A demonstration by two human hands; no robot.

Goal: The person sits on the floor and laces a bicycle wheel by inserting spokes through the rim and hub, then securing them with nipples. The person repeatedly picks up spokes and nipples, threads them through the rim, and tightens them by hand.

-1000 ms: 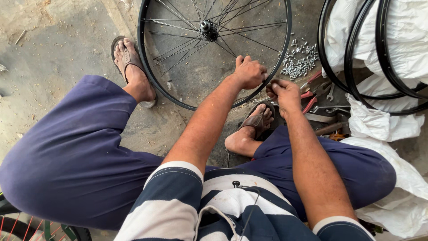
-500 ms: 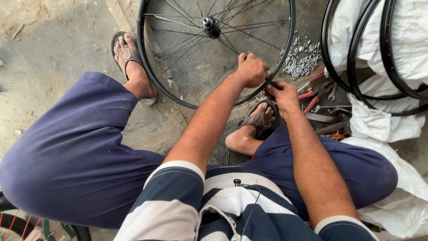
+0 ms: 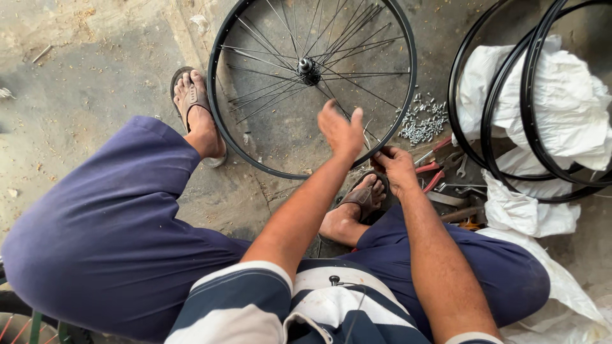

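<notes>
We see the main risk at the rim: the bicycle wheel (image 3: pixel 312 83) lies flat on the concrete floor (image 3: pixel 95 64), braced only between the two sandalled feet, so a hard tug on a spoke could make it slide or tip. The thin spokes crossing under the left hand (image 3: pixel 341 130) could also snag a finger. The heap of small metal nipples (image 3: pixel 422 120) sits loose just beside the rim and could be scattered by a knock. Our left hand hangs half open above the spokes near the rim's near edge, fingers loosely spread, holding nothing we can make out. The right hand (image 3: pixel 395 169) is closed, pinching something small at the rim; we cannot tell what. Red-handled pliers (image 3: pixel 433 169) lie just beside it
</notes>
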